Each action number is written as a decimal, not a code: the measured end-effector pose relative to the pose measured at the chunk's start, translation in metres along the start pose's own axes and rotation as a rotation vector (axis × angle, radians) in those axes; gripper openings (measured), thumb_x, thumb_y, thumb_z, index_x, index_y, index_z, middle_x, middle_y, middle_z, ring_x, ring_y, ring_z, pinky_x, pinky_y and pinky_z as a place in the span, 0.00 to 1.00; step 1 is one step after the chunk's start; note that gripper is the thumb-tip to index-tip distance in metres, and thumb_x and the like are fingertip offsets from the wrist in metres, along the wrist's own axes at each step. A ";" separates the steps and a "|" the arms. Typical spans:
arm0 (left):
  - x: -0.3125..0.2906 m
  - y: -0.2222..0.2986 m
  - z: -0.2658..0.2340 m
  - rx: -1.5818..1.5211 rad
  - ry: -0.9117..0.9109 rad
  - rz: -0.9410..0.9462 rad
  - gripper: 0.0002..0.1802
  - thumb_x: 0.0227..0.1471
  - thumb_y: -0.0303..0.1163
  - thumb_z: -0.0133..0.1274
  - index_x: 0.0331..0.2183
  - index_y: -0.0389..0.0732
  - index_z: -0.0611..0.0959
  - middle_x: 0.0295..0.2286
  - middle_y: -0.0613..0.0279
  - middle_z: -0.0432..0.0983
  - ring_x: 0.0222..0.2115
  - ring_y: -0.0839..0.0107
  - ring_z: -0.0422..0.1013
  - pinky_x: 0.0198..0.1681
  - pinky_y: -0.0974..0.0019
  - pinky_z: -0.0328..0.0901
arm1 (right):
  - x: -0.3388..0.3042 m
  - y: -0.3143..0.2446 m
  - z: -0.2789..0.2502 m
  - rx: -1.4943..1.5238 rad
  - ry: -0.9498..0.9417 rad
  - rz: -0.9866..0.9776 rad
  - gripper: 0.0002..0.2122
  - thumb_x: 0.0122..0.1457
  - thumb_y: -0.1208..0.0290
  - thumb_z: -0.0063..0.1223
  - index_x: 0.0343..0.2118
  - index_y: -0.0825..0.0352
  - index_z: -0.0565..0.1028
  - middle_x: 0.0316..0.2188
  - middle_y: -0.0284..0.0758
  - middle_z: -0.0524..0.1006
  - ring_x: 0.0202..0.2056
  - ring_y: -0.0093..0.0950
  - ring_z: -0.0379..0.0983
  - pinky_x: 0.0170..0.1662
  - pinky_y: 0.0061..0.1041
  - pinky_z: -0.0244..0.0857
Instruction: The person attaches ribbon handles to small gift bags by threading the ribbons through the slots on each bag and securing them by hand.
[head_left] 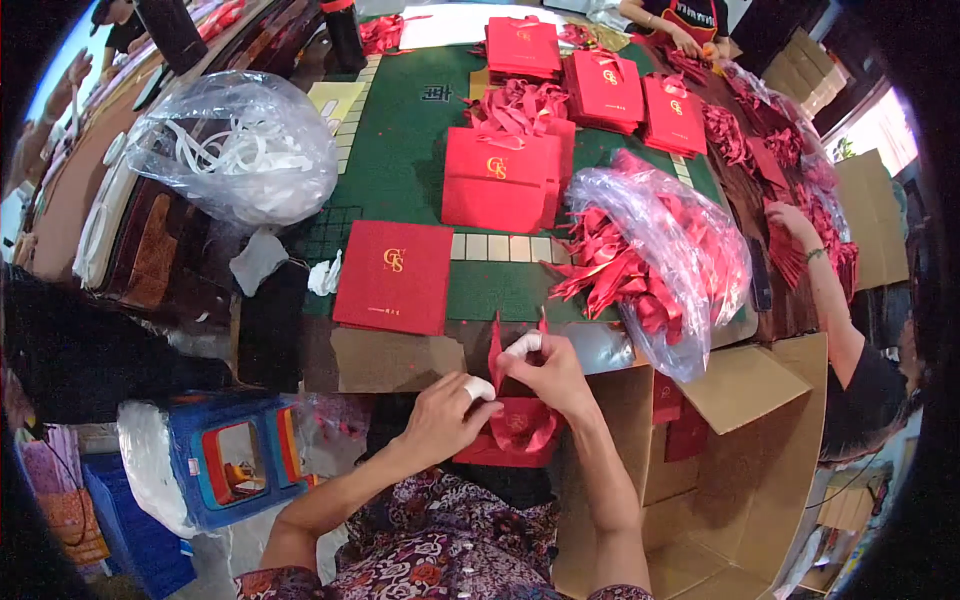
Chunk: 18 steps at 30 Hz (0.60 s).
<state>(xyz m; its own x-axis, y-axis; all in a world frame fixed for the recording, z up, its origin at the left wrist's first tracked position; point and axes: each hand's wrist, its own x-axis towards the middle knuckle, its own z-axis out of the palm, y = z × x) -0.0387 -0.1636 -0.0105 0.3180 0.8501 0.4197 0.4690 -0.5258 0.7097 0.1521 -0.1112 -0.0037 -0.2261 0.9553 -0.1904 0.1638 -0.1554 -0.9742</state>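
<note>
Beside the green tabletop, left fingers and right fingers pinch red ribbon above a bag.

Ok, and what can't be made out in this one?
All in the head view:
Whether the left hand grips ribbon or bag: its curled fingers hide the contact.
How many ribbons the clear sack holds: crumpled plastic and overlap hide them.
The far co-worker's head: cut off by the upper edge.

Smooth paper bag, glossy cloth ribbon, shiny plastic sack, matt cardboard box
</note>
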 end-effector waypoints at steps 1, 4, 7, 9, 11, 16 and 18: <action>0.003 0.003 -0.002 -0.040 -0.007 -0.188 0.12 0.46 0.33 0.66 0.33 0.40 0.81 0.21 0.60 0.74 0.20 0.62 0.70 0.25 0.63 0.65 | -0.002 -0.002 0.000 -0.008 -0.008 -0.018 0.07 0.54 0.70 0.65 0.28 0.70 0.82 0.23 0.25 0.74 0.26 0.14 0.65 0.31 0.19 0.61; 0.015 0.001 -0.003 -0.145 0.025 -0.390 0.15 0.47 0.37 0.67 0.35 0.41 0.82 0.17 0.61 0.74 0.15 0.68 0.69 0.19 0.63 0.62 | -0.004 -0.004 -0.003 -0.082 -0.030 -0.054 0.07 0.55 0.70 0.64 0.30 0.69 0.82 0.26 0.27 0.75 0.26 0.15 0.66 0.31 0.19 0.61; 0.018 -0.010 0.004 0.018 0.001 -0.308 0.12 0.48 0.38 0.66 0.33 0.43 0.86 0.16 0.61 0.74 0.14 0.69 0.69 0.19 0.64 0.62 | -0.006 -0.004 -0.010 -0.049 0.003 -0.133 0.06 0.56 0.71 0.63 0.32 0.69 0.83 0.28 0.30 0.76 0.28 0.17 0.69 0.31 0.20 0.63; 0.019 -0.010 0.006 0.002 0.011 -0.322 0.12 0.48 0.38 0.66 0.33 0.43 0.86 0.16 0.60 0.73 0.14 0.69 0.69 0.19 0.64 0.62 | -0.008 -0.010 -0.020 -0.074 0.153 -0.063 0.07 0.58 0.70 0.62 0.33 0.68 0.83 0.28 0.32 0.77 0.30 0.19 0.72 0.34 0.22 0.66; 0.020 -0.010 0.007 -0.016 0.017 -0.337 0.11 0.47 0.38 0.67 0.32 0.43 0.87 0.15 0.60 0.73 0.14 0.69 0.69 0.18 0.64 0.61 | -0.011 -0.010 -0.032 -0.203 0.253 -0.052 0.08 0.58 0.68 0.62 0.33 0.69 0.82 0.27 0.35 0.79 0.28 0.22 0.75 0.34 0.24 0.69; 0.024 -0.005 0.007 0.004 -0.004 -0.348 0.11 0.47 0.38 0.66 0.32 0.43 0.87 0.15 0.60 0.73 0.16 0.67 0.70 0.20 0.63 0.62 | -0.015 -0.010 -0.024 -0.427 0.301 -0.036 0.09 0.54 0.66 0.64 0.30 0.68 0.82 0.27 0.41 0.80 0.27 0.31 0.79 0.32 0.30 0.70; 0.027 -0.002 0.007 0.029 -0.018 -0.326 0.11 0.47 0.39 0.66 0.31 0.43 0.87 0.15 0.60 0.73 0.16 0.65 0.70 0.21 0.62 0.63 | -0.014 -0.005 -0.017 -0.655 0.330 -0.017 0.10 0.52 0.65 0.66 0.28 0.67 0.81 0.25 0.40 0.79 0.25 0.35 0.78 0.31 0.33 0.70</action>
<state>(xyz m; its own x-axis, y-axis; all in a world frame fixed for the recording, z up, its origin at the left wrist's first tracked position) -0.0250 -0.1397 -0.0047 0.1614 0.9734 0.1625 0.5720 -0.2265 0.7884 0.1705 -0.1191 0.0059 0.0507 0.9983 -0.0290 0.7269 -0.0568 -0.6844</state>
